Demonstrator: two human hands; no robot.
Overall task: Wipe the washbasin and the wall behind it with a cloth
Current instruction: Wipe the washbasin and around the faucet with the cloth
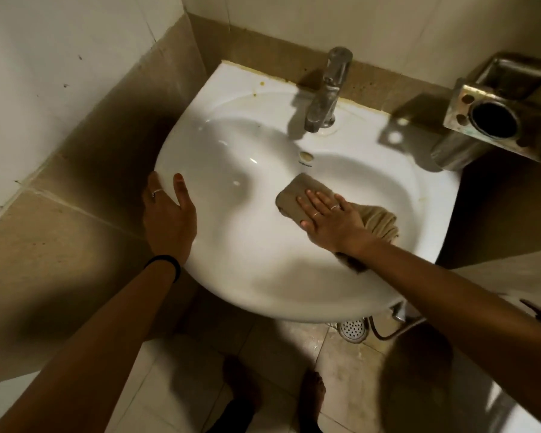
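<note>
A white washbasin (413,170) is fixed in a tiled corner, with a steel tap (327,92) at its back. My right hand (331,218) lies flat, fingers spread, pressing a beige cloth (295,195) against the inside of the bowl on the right; the cloth's bunched end shows behind my wrist. My left hand (169,214) grips the basin's left rim, thumb inside the bowl, fingers over the outer edge. The beige tiled wall (263,48) behind the basin carries brownish stains along the seam.
A steel wall holder (494,120) with a round cup opening sticks out at the right, above the basin's corner. Below the basin are a floor drain (353,329), a hose and my bare feet (313,392) on pale tiles. A side wall stands close on the left.
</note>
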